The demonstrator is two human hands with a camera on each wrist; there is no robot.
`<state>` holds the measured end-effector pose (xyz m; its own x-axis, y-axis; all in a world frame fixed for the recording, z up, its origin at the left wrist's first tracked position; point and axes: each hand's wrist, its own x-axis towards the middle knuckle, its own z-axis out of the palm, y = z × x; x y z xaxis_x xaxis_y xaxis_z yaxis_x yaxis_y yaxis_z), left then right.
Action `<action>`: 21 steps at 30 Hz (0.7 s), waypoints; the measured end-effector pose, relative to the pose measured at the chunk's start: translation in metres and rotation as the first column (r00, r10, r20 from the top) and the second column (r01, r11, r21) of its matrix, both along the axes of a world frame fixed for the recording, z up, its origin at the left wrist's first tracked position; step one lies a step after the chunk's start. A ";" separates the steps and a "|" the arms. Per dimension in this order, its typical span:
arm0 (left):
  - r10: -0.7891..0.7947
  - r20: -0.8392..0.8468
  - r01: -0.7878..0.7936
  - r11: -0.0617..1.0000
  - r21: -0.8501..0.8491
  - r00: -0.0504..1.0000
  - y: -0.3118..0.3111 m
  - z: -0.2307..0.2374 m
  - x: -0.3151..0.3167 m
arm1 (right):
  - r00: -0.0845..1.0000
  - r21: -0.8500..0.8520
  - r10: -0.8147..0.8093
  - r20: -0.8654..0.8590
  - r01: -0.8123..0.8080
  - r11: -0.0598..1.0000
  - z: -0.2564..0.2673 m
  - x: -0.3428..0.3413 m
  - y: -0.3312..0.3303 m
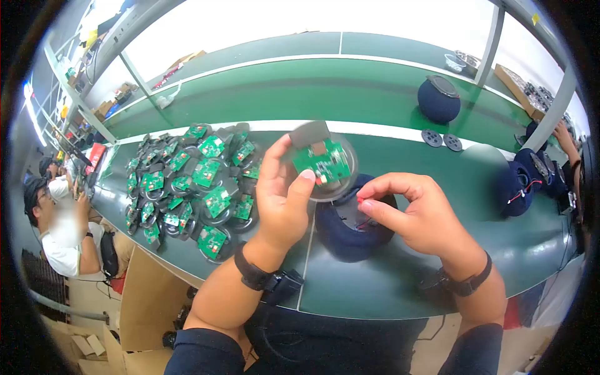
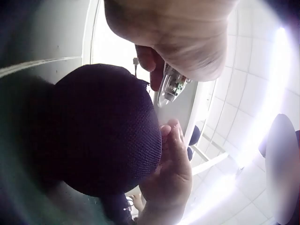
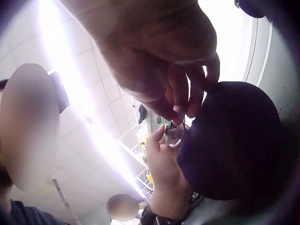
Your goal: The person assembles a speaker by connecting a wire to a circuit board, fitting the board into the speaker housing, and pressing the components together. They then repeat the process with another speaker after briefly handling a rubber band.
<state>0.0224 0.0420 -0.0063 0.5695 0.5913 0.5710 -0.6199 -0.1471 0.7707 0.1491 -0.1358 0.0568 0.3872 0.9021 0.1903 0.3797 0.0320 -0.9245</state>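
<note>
My left hand (image 1: 279, 209) holds up a round clear plastic base with a green circuit board (image 1: 334, 164) on it, thumb on the board's near edge and fingers behind. The board faces up toward the head camera. Just to the right, my right hand (image 1: 422, 215) pinches a small red wire end (image 1: 360, 201) between thumb and forefinger. Below both hands a round dark-blue fabric speaker body (image 1: 344, 240) stands on the table, its open top facing up. In the right wrist view, a thin wire runs beside the speaker body (image 3: 234, 140) near the fingertips.
Many more circuit-board bases (image 1: 206, 172) lie piled on the left. A finished-looking round speaker (image 1: 439, 100) stands on the green belt behind, with two black discs (image 1: 432, 138) nearby. More speaker bodies (image 1: 520, 187), one with red wires, crowd the right. Other people sit at left.
</note>
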 end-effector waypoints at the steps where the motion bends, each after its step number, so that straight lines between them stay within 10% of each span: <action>1: 0.004 -0.010 -0.004 1.000 0.011 1.000 -0.001 0.002 0.000 | 1.000 0.009 -0.008 0.024 0.008 1.000 0.000 -0.001 0.000; 8: -0.092 0.021 0.094 0.973 -0.212 0.996 -0.010 0.011 0.000 | 0.976 0.127 -0.122 0.180 0.100 0.987 -0.014 -0.006 0.003; 21: 0.117 0.030 -0.119 0.991 0.066 0.993 -0.019 0.007 0.000 | 0.857 0.264 -0.216 0.468 0.098 0.960 -0.024 -0.007 0.005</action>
